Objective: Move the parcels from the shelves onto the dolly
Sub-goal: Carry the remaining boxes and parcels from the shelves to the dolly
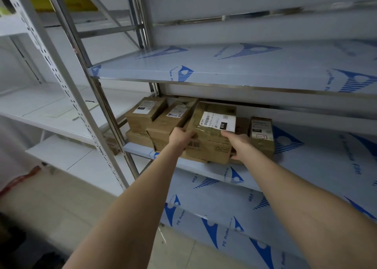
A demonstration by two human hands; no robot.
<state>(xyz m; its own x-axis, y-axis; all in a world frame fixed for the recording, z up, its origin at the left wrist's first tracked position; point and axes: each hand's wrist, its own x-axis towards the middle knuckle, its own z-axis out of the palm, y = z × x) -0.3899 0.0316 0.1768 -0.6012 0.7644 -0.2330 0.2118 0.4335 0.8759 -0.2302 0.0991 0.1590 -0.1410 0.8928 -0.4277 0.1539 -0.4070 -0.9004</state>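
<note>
- the left hand grips the left side of a big brown parcel. its fingers curl round the upper left edge and are partly hidden behind the box.
- the right hand holds the right side of the same parcel. the thumb lies on the top edge just under the white label, and the other fingers are lower, at the right bottom corner.
- both arms reach forward from the bottom of the view.
- the big brown parcel is on the middle shelf, near the front edge. it is tilted, with the labelled face turned up toward the camera. i cannot tell if its bottom rests on something or is lifted.
- on its left, touching it, lies a long parcel with a small label.
- further left and behind, a back parcel is stacked on a low parcel.
- on the right a small parcel stands upright, just beside the right hand.
- the middle shelf has a pale film with blue print, and the upper shelf has the same film.
- at the left stands a white rack, and under it is a pale tiled floor.
</note>
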